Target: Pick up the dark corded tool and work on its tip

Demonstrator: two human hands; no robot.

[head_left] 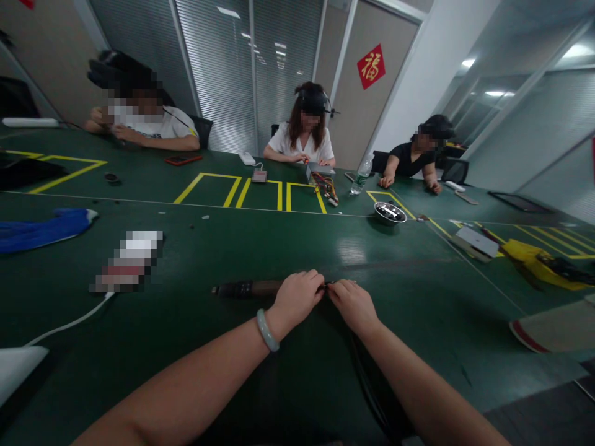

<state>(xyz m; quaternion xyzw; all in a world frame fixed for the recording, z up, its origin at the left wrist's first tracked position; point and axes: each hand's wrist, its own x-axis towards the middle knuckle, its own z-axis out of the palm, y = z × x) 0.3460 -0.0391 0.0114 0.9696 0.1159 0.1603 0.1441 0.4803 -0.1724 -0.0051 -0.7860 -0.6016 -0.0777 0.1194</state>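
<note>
Holding a dark stick (pixel 251 288), the two hands are meeting low in the middle of the head view, on a green table (pixel 279 241). The stick is lying flat, with its long side running from 9 o'clock to 3 o'clock. Most of it is poking out toward 9 o'clock from the left hand (pixel 297 298).

The left hand is curling its fingers tight around the stick's right end. The right hand (pixel 354 305) is sitting just beside it at 3 o'clock, and its fingers are pinching narrow on the thin tip there. The fingertips of both hands are touching. The left hand is the nearer one to the long part of the stick. A pale bracelet (pixel 268 330) is sitting on the left wrist.

A white cable (pixel 69 323) is lying at 9 o'clock, and a blue cloth (pixel 44 229) at 10 o'clock. A metal bowl (pixel 389 213) is sitting at 1 o'clock, with a bottle (pixel 362 174) past it. Three other people are working at the far side, at 12 o'clock.

A red sign (pixel 370 66) is hanging on the door, showing the gold Chinese word 福. No writing is showing on the stick.
</note>
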